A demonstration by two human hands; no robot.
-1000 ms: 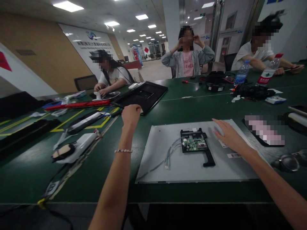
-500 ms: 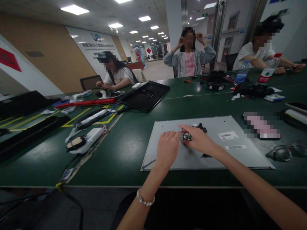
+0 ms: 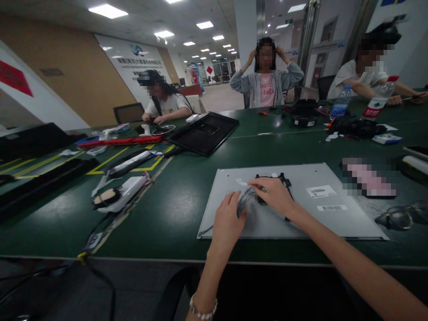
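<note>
A person's left hand (image 3: pixel 229 218) curls partly closed around a loop of grey wires (image 3: pixel 246 199) above a pale metal panel (image 3: pixel 317 225) lying flat on a green table (image 3: pixel 180 187). The right hand (image 3: pixel 276 191), its fingers drawn together, bends over the wires beside a black bracket (image 3: pixel 286 182) on the panel; whether it grips anything cannot be told. Eyeglasses (image 3: pixel 399 218) rest to the right of the panel, and a black frame (image 3: pixel 202 136) lies farther back, near a seated co-worker (image 3: pixel 169 104).
</note>
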